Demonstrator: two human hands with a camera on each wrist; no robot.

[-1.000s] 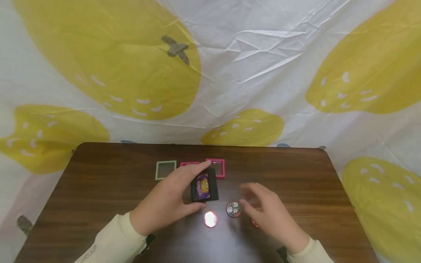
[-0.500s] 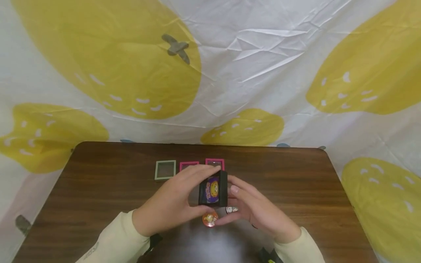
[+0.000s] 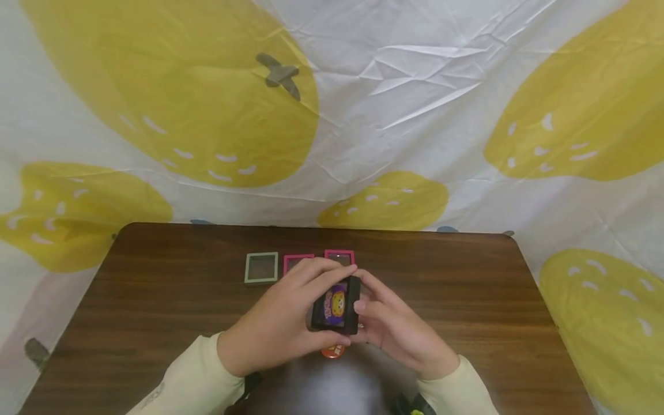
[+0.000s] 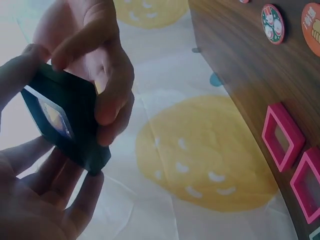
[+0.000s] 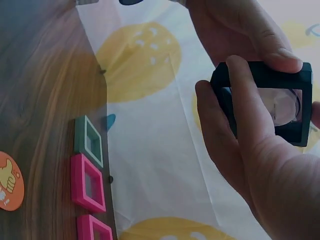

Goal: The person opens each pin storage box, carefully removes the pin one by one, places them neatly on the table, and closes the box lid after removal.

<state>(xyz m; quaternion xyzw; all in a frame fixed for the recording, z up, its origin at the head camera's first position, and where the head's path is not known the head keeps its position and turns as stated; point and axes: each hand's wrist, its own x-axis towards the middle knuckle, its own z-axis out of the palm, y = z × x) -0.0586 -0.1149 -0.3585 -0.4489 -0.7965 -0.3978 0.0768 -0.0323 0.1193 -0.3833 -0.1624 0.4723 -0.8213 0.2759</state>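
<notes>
A black square display frame (image 3: 354,300) is held up over the table, its colourful lion-like badge (image 3: 338,304) facing the head camera. My left hand (image 3: 275,320) grips it across its top and bottom edges. At the right side, my right hand (image 3: 399,331) holds it too, thumb on the thick edge and fingers behind. From the right wrist, the frame (image 5: 299,136) shows clear film with a round shape behind it. Below the hands lies an orange round badge (image 3: 332,351), partly covered. A round badge with white figures (image 4: 273,24) shows in the left wrist view.
A pale green frame (image 3: 261,268) lies on the dark wooden table (image 3: 441,271) beyond the hands. To its right are two pink frames, one (image 3: 298,257) partly behind my left hand, the other (image 3: 339,253) farther right. A lemon-print cloth (image 3: 384,132) hangs behind the table.
My right hand has left the badges and come up to the black frame, and now holds its right side. The left hand has carried the frame slightly right.
</notes>
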